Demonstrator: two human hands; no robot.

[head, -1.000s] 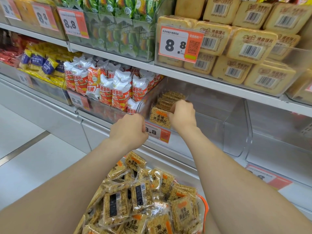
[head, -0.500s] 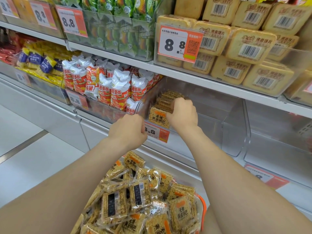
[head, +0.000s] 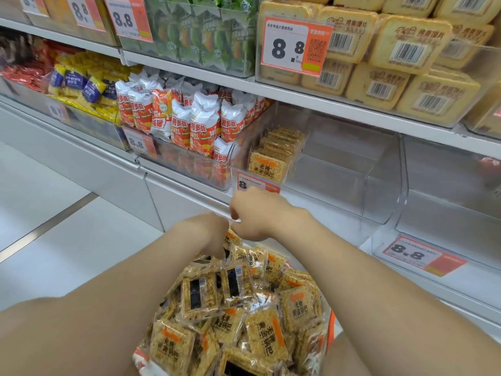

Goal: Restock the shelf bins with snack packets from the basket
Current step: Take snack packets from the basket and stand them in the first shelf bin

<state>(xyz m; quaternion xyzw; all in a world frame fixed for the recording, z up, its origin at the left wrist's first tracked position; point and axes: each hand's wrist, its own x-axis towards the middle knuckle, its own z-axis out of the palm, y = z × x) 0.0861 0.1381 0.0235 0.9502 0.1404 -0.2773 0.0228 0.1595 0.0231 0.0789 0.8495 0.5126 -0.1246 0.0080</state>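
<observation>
While our left hand (head: 206,232) reaches the packets (head: 217,294), fingers hidden, and our right hand (head: 260,215) hovers loosely curled, let us gather a squared stack for the bin (head: 325,192).

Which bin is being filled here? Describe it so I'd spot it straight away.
Look under the white shelf board carrying the yellow toast packs. The clear plastic bin sits just right of the red-and-white snack bags. It alone holds one short row of golden rice-cracker packets, standing against its left wall.

Shop — price tags (head: 295,46), stocked shelves (head: 352,107)
</observation>
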